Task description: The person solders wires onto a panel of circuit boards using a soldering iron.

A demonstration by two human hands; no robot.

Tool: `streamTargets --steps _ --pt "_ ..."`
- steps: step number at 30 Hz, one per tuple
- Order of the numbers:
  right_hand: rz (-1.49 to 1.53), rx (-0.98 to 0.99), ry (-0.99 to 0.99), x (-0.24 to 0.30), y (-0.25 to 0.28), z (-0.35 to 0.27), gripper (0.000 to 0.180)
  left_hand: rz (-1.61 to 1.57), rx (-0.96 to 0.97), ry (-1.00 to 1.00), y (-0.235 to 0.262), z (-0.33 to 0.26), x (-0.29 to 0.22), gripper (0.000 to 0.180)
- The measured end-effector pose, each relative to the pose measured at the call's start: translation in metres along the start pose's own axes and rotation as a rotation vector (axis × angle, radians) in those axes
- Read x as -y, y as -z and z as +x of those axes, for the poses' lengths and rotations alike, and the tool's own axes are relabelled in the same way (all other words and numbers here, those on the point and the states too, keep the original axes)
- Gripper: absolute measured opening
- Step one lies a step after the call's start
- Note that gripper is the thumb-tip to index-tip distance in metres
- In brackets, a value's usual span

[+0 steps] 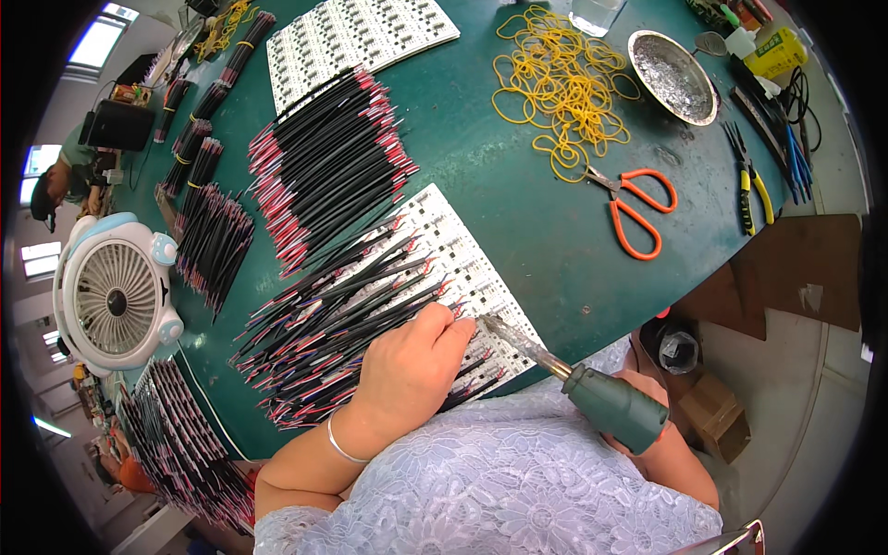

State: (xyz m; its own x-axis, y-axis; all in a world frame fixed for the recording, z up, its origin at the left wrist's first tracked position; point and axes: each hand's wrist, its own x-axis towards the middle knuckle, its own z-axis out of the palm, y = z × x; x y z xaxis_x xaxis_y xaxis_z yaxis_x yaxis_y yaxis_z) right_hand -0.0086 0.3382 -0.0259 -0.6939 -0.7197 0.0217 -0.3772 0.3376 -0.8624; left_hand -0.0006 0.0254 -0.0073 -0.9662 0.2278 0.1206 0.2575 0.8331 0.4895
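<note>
My right hand point(651, 388) grips the green handle of a soldering iron point(606, 402), its metal tip pointing left toward a white circuit board panel point(476, 264). Beside that tip, my left hand point(412, 361) is closed in a pinch over the panel; whatever its fingertips hold is hidden. Several black cables point(314, 342) with red, white and blue wire ends fan out leftward from the panel, and some pass under my left hand. Just beyond them lies a dense row of black cables point(324, 166) with bare-tipped red and white ends.
Farther back are stacked white panels point(361, 42), yellow rubber bands point(569, 83), and a metal bowl point(672, 79). Orange-handled scissors point(638, 208) and yellow-black pliers point(751, 185) lie at right. A fan point(116, 301) and cable bundles point(213, 245) stand left. A person point(69, 176) is at far left.
</note>
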Motion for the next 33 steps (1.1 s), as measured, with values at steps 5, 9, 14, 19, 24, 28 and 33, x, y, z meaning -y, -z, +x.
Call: streamTargets --steps 5,9,14,19,24,28,33 --pt "-0.157 -0.066 0.223 -0.008 0.003 0.007 0.052 0.020 0.014 0.000 0.001 0.001 -0.001 0.019" --pt "-0.044 -0.101 0.083 -0.003 -0.002 0.002 0.033 0.048 0.012 0.004 0.001 0.001 -0.003 0.019" --pt "0.065 -0.145 -0.066 0.004 -0.009 0.001 0.017 0.056 -0.004 0.000 0.000 0.002 -0.002 0.017" --pt "0.098 -0.111 -0.073 0.000 -0.008 -0.007 0.035 0.071 0.025 -0.021 0.003 0.005 -0.003 0.017" --pt "-0.104 -0.047 0.005 0.003 -0.002 -0.003 0.037 0.127 0.095 -0.020 0.005 0.005 -0.006 0.016" --pt "-0.071 -0.050 0.051 -0.001 -0.002 -0.003 0.035 0.151 0.132 -0.018 0.007 0.006 -0.009 0.015" --pt "0.502 -0.218 -0.277 0.003 -0.011 -0.015 0.036 0.169 0.147 -0.019 0.008 0.005 -0.010 0.016"
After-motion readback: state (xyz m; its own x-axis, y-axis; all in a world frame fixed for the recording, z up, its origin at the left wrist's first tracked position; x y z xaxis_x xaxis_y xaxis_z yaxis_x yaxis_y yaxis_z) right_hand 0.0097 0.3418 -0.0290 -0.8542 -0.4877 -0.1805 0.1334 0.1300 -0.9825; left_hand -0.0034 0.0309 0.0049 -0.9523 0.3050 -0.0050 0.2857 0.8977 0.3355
